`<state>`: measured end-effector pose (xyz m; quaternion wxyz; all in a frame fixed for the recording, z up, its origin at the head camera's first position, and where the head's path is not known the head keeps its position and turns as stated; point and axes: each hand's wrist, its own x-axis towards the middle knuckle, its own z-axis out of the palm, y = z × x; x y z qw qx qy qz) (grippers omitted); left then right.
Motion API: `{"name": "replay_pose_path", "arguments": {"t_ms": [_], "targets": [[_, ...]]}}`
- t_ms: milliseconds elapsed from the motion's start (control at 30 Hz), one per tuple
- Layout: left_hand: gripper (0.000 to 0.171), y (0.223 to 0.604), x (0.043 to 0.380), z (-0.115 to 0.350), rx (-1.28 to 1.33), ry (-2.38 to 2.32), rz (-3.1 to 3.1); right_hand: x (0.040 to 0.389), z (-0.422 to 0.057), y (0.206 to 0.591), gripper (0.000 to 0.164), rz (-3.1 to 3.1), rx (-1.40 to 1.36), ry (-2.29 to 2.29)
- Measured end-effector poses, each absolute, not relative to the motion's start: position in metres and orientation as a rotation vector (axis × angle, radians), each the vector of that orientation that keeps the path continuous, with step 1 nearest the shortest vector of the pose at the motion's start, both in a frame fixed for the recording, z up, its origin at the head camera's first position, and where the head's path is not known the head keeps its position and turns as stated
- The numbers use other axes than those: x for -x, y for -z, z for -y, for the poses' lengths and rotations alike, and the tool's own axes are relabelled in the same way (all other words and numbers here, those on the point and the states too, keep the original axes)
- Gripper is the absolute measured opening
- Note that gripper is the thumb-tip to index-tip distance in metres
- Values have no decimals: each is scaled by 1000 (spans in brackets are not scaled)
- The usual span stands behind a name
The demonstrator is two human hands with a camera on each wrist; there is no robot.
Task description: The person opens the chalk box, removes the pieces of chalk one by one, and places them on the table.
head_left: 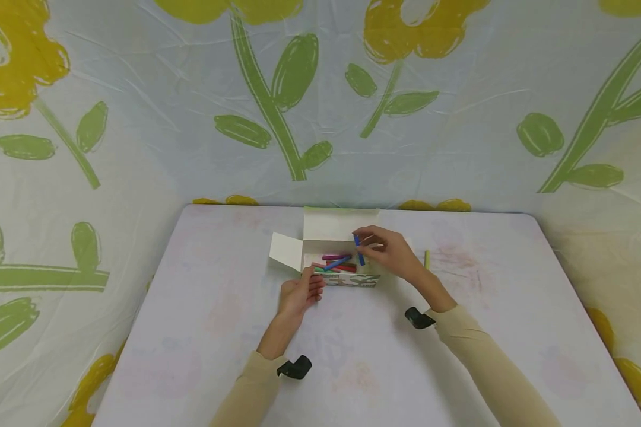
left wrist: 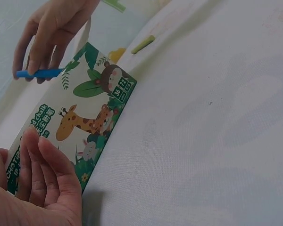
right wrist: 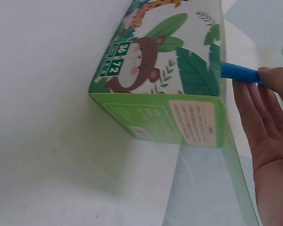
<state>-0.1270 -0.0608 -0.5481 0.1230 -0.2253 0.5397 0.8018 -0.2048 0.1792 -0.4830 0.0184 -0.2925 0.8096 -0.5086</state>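
An open cardboard chalk box (head_left: pixel 360 281) stands on the table, its printed front showing a giraffe and other animals in the left wrist view. Several coloured chalk sticks (head_left: pixel 347 268) lie inside it. My left hand (head_left: pixel 297 295) holds the box at its front left corner, thumb at the rim and fingers along the front. Over the box's right end, my right hand (head_left: pixel 390 250) pinches a blue chalk stick (head_left: pixel 359 252) between thumb and fingers. The stick's lower end (right wrist: pixel 238 72) passes behind the box front in the right wrist view.
A yellow-green chalk stick (head_left: pixel 427 260) lies on the table to the right of the box. The box's lid (head_left: pixel 342 224) stands up at the back, and a side flap (head_left: pixel 285 251) sticks out left. A flower-printed cloth (head_left: pixel 192 118) hangs behind the table.
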Motion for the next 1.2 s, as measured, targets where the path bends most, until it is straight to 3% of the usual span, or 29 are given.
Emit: {"name": "replay_pose_path", "arguments": {"t_ms": [667, 1200], "targets": [[41, 546, 128, 60, 680, -2329, -1584, 207, -240, 458, 43, -2339, 378, 1898], [41, 547, 128, 59, 685, -2330, -1586, 205, -304, 472, 53, -2346, 21, 1962]]}}
